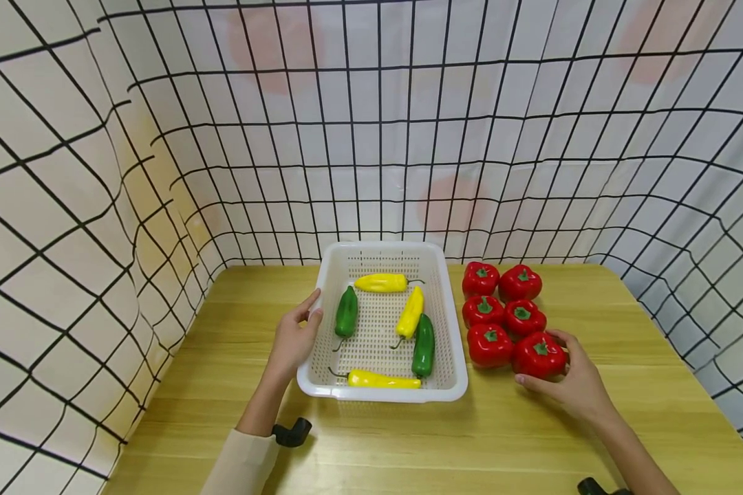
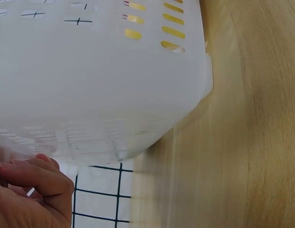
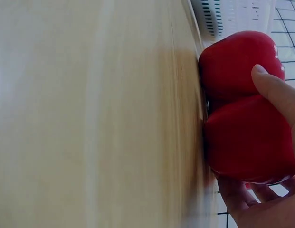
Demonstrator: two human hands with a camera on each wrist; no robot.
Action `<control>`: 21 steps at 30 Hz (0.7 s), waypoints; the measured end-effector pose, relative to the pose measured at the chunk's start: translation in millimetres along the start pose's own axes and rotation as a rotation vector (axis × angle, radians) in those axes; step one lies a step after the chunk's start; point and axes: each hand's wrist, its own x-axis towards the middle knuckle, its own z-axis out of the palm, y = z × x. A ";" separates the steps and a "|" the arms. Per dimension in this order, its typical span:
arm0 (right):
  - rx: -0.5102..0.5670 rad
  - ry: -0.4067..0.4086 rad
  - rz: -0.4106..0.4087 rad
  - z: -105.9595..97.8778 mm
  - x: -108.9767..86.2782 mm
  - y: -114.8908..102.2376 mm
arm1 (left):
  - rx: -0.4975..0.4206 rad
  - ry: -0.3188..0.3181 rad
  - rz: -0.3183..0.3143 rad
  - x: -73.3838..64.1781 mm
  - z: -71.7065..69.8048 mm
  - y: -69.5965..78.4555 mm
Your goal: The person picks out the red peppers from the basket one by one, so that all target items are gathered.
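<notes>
A white plastic basket (image 1: 389, 395) holds three yellow peppers (image 1: 384, 379) and two green peppers (image 1: 424, 346). My left hand (image 1: 295, 339) grips the basket's left rim, its fingers bent against the side wall in the left wrist view. To the basket's right, several red bell peppers (image 1: 490, 345) with green stems stand in two columns. My right hand (image 1: 569, 378) holds the front right red bell pepper (image 1: 539, 355), thumb at its front and fingers round its far right side. In the right wrist view this pepper (image 3: 252, 140) sits on the table against its neighbour.
Everything stands on a wood-grain table (image 1: 371, 447). Behind and on both sides rises a white cloth with a black grid pattern (image 1: 396, 137). A black wrist-worn piece (image 1: 292, 432) shows beside the left sleeve, another (image 1: 594, 487) near the right forearm.
</notes>
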 end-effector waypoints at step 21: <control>-0.044 0.136 -0.293 -56.3 26.7 8.8 | 0.220 -0.144 0.089 11.0 -38.5 -7.2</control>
